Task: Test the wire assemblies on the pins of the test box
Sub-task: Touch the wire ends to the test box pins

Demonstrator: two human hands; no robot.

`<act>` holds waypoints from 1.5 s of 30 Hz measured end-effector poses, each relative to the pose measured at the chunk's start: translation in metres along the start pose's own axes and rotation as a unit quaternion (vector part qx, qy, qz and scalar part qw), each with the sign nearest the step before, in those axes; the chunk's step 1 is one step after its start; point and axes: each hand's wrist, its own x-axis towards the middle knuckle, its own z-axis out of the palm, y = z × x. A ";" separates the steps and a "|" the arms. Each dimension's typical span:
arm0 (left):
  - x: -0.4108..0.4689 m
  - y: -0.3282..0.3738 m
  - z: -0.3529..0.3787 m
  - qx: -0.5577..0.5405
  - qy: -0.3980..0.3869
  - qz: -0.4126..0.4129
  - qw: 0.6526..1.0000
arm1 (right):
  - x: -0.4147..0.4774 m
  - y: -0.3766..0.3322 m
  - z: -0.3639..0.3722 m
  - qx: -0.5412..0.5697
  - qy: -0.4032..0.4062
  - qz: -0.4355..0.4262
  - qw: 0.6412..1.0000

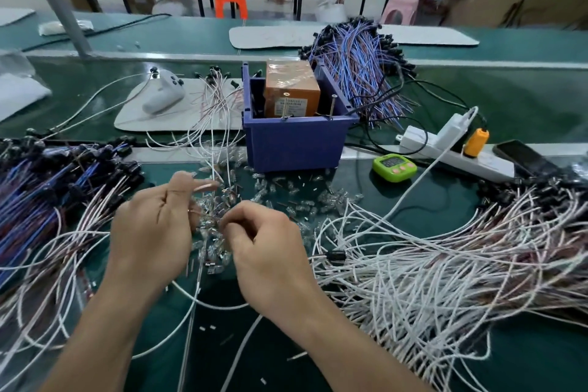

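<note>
An orange test box [291, 91] sits inside a blue plastic bin [296, 140] at the middle of the bench, with two metal pins [332, 106] standing at the bin's front rim. In front of the bin, my left hand [156, 226] pinches a thin white and pink wire assembly [219, 137] that loops up toward the bin. My right hand [264, 242] is curled with its fingertips pinched at the wire's end, close to the left hand, above a scatter of small clear bulbs [286, 197]. What the right fingers pinch is blurred.
Big heaps of white wire assemblies [445, 267] lie at right, blue and white ones [54, 200] at left, and a blue bundle [359, 64] behind the bin. A green timer [394, 166], a white power strip [445, 149] and a phone [525, 157] lie at right.
</note>
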 end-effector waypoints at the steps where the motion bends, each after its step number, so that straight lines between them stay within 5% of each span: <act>1: -0.001 0.002 0.000 -0.010 0.012 0.005 1.000 | 0.000 -0.004 -0.003 0.012 0.015 -0.012 1.000; 6: 0.002 0.002 -0.001 -0.153 0.021 0.004 0.988 | 0.006 -0.039 -0.032 0.053 0.074 -0.072 0.993; 14: 0.005 0.006 0.002 -0.190 -0.032 -0.074 0.978 | 0.045 -0.073 -0.129 -0.049 0.158 -0.120 0.979; 18: 0.010 0.022 0.002 -0.184 -0.033 -0.039 0.982 | 0.056 -0.065 -0.168 -0.115 0.210 -0.119 0.964; 31: 0.050 0.070 0.038 -0.068 0.056 0.047 0.995 | 0.069 -0.043 -0.218 -0.149 0.158 -0.130 0.967; 45: 0.067 0.064 0.049 -0.023 0.112 0.040 0.993 | 0.082 -0.024 -0.228 -0.137 0.138 -0.127 0.973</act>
